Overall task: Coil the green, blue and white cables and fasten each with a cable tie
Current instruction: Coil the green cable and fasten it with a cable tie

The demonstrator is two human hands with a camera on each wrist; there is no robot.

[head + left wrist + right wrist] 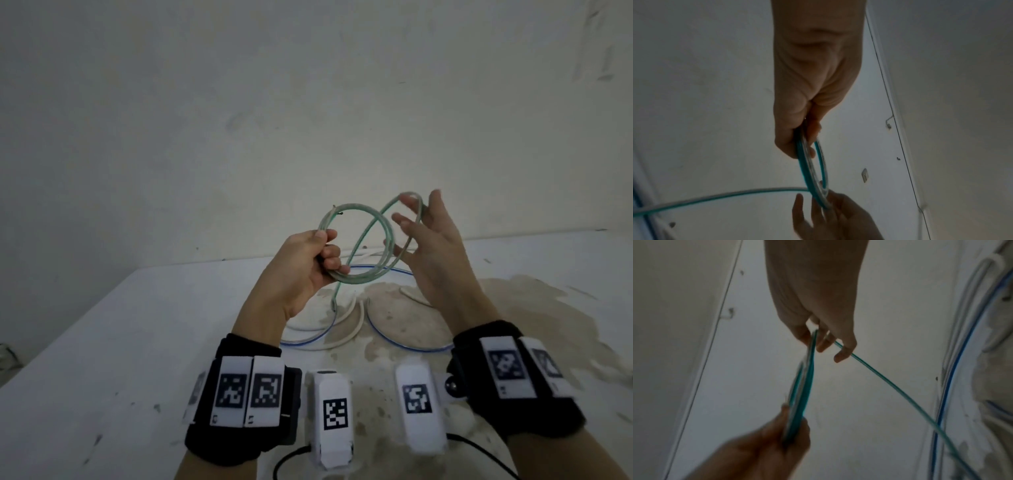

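Observation:
My left hand grips a bundle of green cable loops at their lower left, thumb on top. My right hand is raised beside it with fingers straight and spread, and a fresh loop lies across them under the thumb. In the left wrist view the left hand holds the coil edge-on. The right wrist view shows the right hand with the cable running between its fingers. The green tail drops to the table. The blue cable and white cable lie loose below.
The white table has a large brownish stain under and right of the cables. A bare wall stands close behind it. The blue cable curves along the table in the right wrist view. No cable tie can be made out.

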